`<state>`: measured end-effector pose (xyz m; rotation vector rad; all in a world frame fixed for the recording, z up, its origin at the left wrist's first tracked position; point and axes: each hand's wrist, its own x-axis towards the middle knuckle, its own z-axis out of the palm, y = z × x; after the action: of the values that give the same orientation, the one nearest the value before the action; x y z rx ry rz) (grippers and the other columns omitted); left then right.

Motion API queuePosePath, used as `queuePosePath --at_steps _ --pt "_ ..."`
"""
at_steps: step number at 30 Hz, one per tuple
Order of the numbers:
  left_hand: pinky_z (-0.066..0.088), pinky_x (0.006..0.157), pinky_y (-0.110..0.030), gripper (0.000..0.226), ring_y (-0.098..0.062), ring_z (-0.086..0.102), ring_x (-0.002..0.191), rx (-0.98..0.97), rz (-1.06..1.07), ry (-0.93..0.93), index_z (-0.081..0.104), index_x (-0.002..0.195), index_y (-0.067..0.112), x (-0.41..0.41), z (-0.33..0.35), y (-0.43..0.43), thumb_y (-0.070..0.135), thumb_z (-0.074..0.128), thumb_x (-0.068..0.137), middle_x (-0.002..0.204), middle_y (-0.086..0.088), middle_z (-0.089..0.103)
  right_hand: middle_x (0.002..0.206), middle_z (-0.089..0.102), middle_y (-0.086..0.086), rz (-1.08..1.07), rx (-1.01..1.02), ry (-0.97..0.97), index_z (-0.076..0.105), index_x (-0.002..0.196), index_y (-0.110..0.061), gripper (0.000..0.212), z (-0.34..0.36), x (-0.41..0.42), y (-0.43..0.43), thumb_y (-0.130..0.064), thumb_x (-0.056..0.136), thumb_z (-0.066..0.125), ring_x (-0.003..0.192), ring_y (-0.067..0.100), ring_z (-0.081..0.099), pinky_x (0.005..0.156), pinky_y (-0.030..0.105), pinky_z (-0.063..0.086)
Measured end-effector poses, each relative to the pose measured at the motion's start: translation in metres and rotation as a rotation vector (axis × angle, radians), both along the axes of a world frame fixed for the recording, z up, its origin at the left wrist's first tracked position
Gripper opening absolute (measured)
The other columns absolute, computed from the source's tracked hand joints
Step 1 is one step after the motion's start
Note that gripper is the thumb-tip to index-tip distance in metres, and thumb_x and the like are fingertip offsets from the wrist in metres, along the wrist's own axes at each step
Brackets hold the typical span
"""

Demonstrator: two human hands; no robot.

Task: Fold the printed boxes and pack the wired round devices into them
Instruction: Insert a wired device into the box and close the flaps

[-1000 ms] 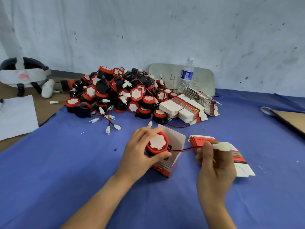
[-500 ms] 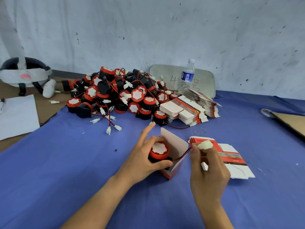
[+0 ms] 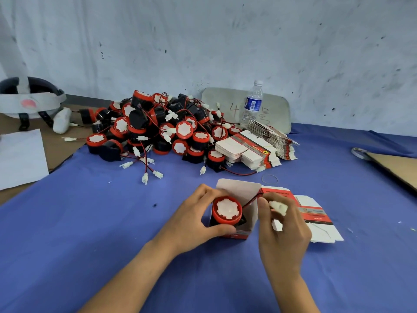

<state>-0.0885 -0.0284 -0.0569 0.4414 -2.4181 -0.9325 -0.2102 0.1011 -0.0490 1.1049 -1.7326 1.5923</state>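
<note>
1. Blue-covered table (image 3: 90, 222): the work zone is front centre. Supplies are at the back.
2. Pile of loose devices (image 3: 162, 127) at back left, well apart from both hands. Stack of flat boxes (image 3: 252, 147) touches its right edge.
3. A few flat blanks (image 3: 316, 218) lie just right of the right hand, partly under it.
4. Open box (image 3: 239, 188): upright, mouth up, rear flap standing. It sits between the two hands.
5. Left hand (image 3: 194, 224): fingers curled round the device (image 3: 226, 210), thumb on the near side, the rest round the far side. The device is in the box mouth with its axis roughly vertical and red cap up. It looks only partly seated.
6. Right hand (image 3: 284, 236): just right of the box, fingers curled, pinching the connector end of the lead.
7. Wire (image 3: 252, 199): runs from the device up and right, over the box's right wall.
8. White connector (image 3: 278, 207): outside the box, right of the mouth and above the rim.

Key relation: the loose end lies right of the box, nearest the right hand. My read is that the right hand takes it left and down into the gap beside the device while the left presses the device home. The risk is the wire getting pinched under a flap.
</note>
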Motion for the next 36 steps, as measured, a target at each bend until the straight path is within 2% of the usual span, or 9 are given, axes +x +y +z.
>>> queuePosePath --at_steps 6,14,17,20,24,29,31,33,36 --pt "0.041 0.092 -0.012 0.058 0.008 0.045 0.114 -0.016 -0.003 0.028 0.031 0.121 0.067 0.000 0.002 0.002 0.065 0.063 0.073 0.121 0.029 0.045 0.081 0.058 -0.006 0.055 0.004 -0.027 0.063 0.085 -0.004 0.032 0.001 0.001 0.001 -0.029 0.096 0.046 0.082 -0.009 0.051 0.072 0.001 0.035" --pt "0.049 0.090 -0.025 0.048 0.008 0.044 0.109 -0.085 -0.044 -0.061 0.037 0.124 0.058 0.000 -0.005 0.003 0.052 0.064 0.084 0.118 0.033 0.034 0.080 0.058 -0.006 0.018 0.050 -0.027 0.061 0.089 -0.010 0.023 -0.004 -0.002 -0.002 -0.028 0.094 0.048 0.073 0.005 0.050 0.072 0.002 0.034" --pt "0.050 0.086 -0.026 0.040 0.003 0.048 0.106 -0.037 -0.035 -0.052 0.046 0.116 0.057 0.000 -0.007 0.002 0.057 0.063 0.081 0.116 0.034 0.033 0.082 0.057 -0.009 0.027 0.049 -0.022 0.060 0.090 -0.010 0.022 -0.004 -0.002 -0.002 -0.031 0.094 0.051 0.075 0.006 0.051 0.072 0.002 0.034" --pt "0.051 0.075 -0.027 0.021 -0.004 0.054 0.095 -0.005 0.034 0.012 0.063 0.098 0.042 0.000 -0.005 0.002 0.056 0.061 0.082 0.116 0.031 0.038 0.084 0.053 -0.016 0.052 0.055 -0.001 0.062 0.085 -0.008 0.041 -0.001 0.001 -0.001 -0.041 0.099 0.043 0.076 0.005 0.049 0.072 0.003 0.034" --pt "0.053 0.071 -0.033 0.019 -0.002 0.053 0.100 -0.223 0.141 -0.033 0.067 0.084 0.031 -0.001 0.001 0.006 0.047 0.058 0.090 0.138 0.018 0.036 0.077 0.056 -0.007 0.090 0.145 -0.043 0.063 0.078 -0.005 0.056 -0.001 0.001 -0.001 -0.046 0.101 0.032 0.079 0.011 0.048 0.069 0.009 0.034" --pt "0.053 0.053 -0.035 0.007 -0.016 0.043 0.128 -0.410 0.323 0.008 0.065 0.095 0.028 -0.005 0.007 0.029 0.027 0.066 0.089 0.159 0.018 0.000 0.119 0.055 0.006 0.041 0.288 -0.008 0.065 0.075 -0.005 0.042 0.000 -0.002 -0.004 -0.035 0.095 0.043 0.111 0.020 0.041 0.094 0.003 0.022" --pt "0.052 0.046 -0.034 0.029 -0.026 0.045 0.129 -0.407 0.386 0.049 0.065 0.103 0.027 -0.008 0.006 0.038 0.011 0.074 0.080 0.160 0.007 0.006 0.130 0.051 0.008 0.037 0.349 0.002 0.067 0.074 -0.006 0.042 -0.002 -0.002 -0.005 -0.033 0.096 0.043 0.120 0.019 0.035 0.101 0.005 0.017" --pt "0.056 0.053 -0.038 0.033 -0.033 0.043 0.132 -0.441 0.397 0.102 0.067 0.103 0.025 -0.011 0.006 0.044 0.006 0.074 0.077 0.159 0.002 0.013 0.135 0.050 0.008 0.039 0.426 0.017 0.067 0.074 -0.007 0.037 -0.006 -0.001 -0.006 -0.028 0.096 0.046 0.126 0.023 0.033 0.106 0.020 0.024" --pt "0.053 0.082 -0.052 0.024 -0.034 0.038 0.136 -0.493 0.392 0.121 0.069 0.099 0.022 -0.013 0.004 0.048 0.012 0.075 0.078 0.156 0.000 0.027 0.140 0.049 0.004 0.049 0.535 0.020 0.068 0.073 -0.006 0.034 -0.010 0.001 -0.008 -0.024 0.094 0.047 0.135 0.024 0.028 0.108 0.038 0.030"
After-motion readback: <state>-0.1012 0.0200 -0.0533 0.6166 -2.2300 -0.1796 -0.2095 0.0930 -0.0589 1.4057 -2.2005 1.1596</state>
